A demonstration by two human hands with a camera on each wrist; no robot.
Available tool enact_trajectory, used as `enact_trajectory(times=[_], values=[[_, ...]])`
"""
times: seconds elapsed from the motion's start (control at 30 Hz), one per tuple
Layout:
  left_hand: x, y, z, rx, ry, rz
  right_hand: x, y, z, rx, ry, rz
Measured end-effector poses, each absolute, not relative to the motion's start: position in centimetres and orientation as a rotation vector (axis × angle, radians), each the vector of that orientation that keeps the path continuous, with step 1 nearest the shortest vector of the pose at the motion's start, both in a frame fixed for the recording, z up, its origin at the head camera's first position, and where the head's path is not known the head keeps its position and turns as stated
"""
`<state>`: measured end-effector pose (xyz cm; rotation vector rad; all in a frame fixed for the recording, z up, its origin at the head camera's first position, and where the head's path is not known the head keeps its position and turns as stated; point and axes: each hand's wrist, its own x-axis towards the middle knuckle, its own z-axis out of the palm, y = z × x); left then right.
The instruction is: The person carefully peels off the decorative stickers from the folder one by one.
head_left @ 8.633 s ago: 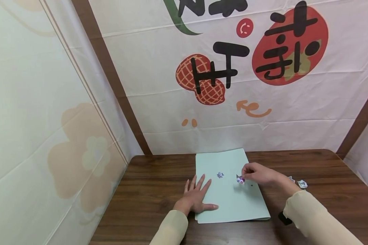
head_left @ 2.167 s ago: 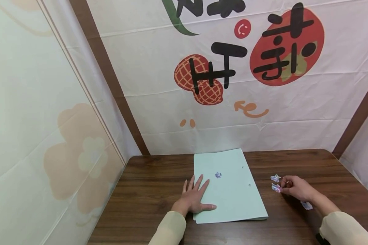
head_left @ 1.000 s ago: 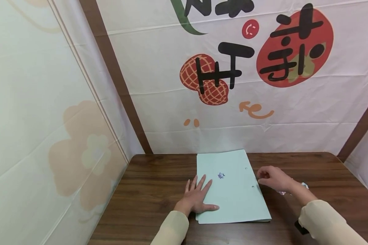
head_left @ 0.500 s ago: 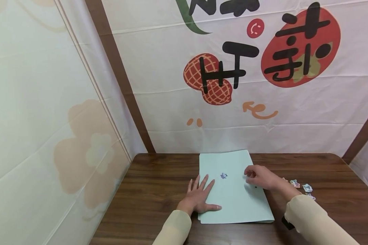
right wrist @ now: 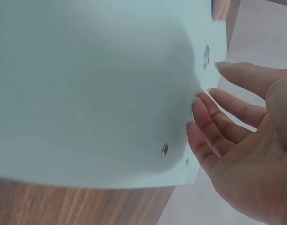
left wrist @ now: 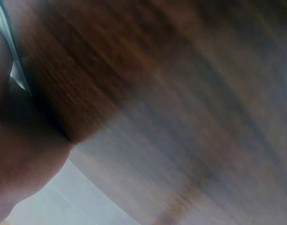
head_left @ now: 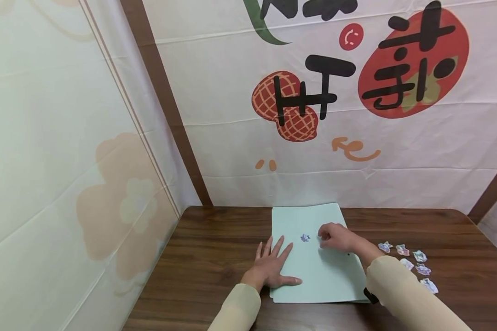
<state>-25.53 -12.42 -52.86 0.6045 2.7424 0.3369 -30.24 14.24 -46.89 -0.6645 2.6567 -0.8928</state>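
Observation:
A pale mint folder (head_left: 314, 280) lies on the wooden table, with one small purple sticker (head_left: 304, 237) on its upper part. My left hand (head_left: 269, 269) rests flat with spread fingers across the folder's left edge. Over the right half of the folder hovers my right hand (head_left: 335, 238), just right of the sticker. In the right wrist view its fingers (right wrist: 207, 124) are loosely bent and the thumb stands apart; I see nothing held between them. The left wrist view catches only part of my left hand (left wrist: 26, 159) by the folder's edge.
Several small shiny cut-out stickers (head_left: 402, 250) lie on the table (head_left: 215, 257) right of the folder, partly beside my right sleeve. The folder's right side has metal-rimmed holes (right wrist: 165, 149). A printed cloth (head_left: 232, 115) hangs behind the table.
My right hand was at the loose stickers about two seconds ago, then moved left over the folder. Its forearm now uncovers more of the stickers. My left hand has stayed on the folder.

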Motion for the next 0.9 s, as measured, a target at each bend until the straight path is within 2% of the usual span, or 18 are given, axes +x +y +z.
enact_trajectory(times=[0.6,0.9], values=[[-26.2,-12.2,-54.3,0.597,2.754,0.317,-31.0,12.4,-48.0,-0.581,2.669,-0.857],[-25.5,-12.2,-52.6,0.578,2.735,0.314,-31.6,11.5,-48.6,-0.43,2.641,-0.887]])
